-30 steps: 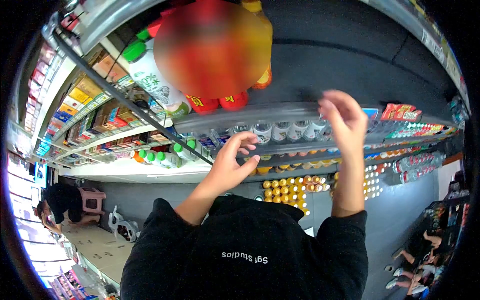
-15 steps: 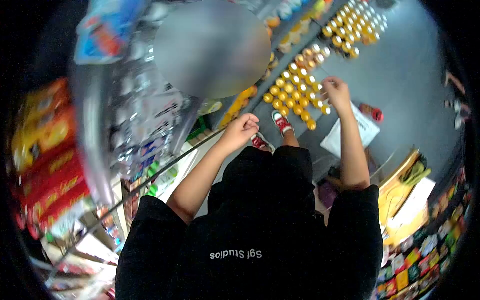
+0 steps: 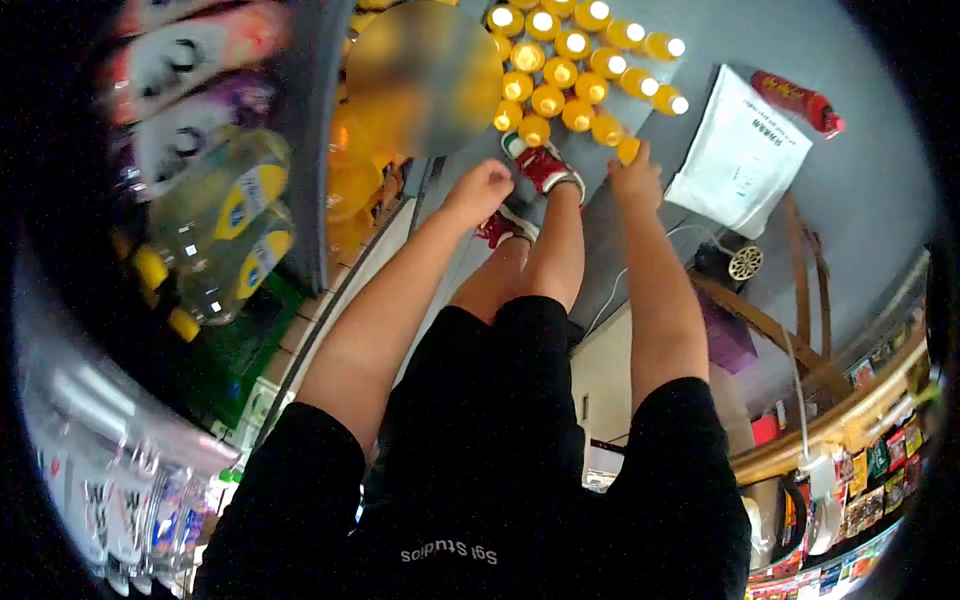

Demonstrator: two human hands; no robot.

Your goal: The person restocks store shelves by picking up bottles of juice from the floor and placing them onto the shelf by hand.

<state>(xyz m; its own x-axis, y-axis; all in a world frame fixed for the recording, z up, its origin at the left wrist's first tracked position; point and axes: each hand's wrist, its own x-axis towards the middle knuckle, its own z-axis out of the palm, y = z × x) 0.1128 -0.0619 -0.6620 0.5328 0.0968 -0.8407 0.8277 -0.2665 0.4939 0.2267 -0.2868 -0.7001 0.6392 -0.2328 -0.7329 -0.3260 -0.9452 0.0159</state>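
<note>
My right hand (image 3: 637,184) reaches down to the near corner of a group of bottles, its fingers closed on the top of a yellow-orange drink bottle (image 3: 628,151). Several more yellow-orange drink bottles (image 3: 547,100) stand upright on the grey floor just beyond it, in close rows. My left hand (image 3: 482,190) hangs above my red shoes with its fingers curled in, and nothing shows in it. A round blurred patch covers part of the top of the view, left of the bottles.
Right of my right hand lie a white plastic parcel (image 3: 740,150) and a red bottle (image 3: 798,102). A shelf with clear, yellow-labelled bottles (image 3: 225,225) stands at left. Lower right are a wooden counter edge (image 3: 840,425), a white cable (image 3: 607,300) and a purple box (image 3: 730,335).
My view has swung and come closer to the floor bottles. My right hand has moved down to the near bottles and closed on one. My left hand stays curled.
</note>
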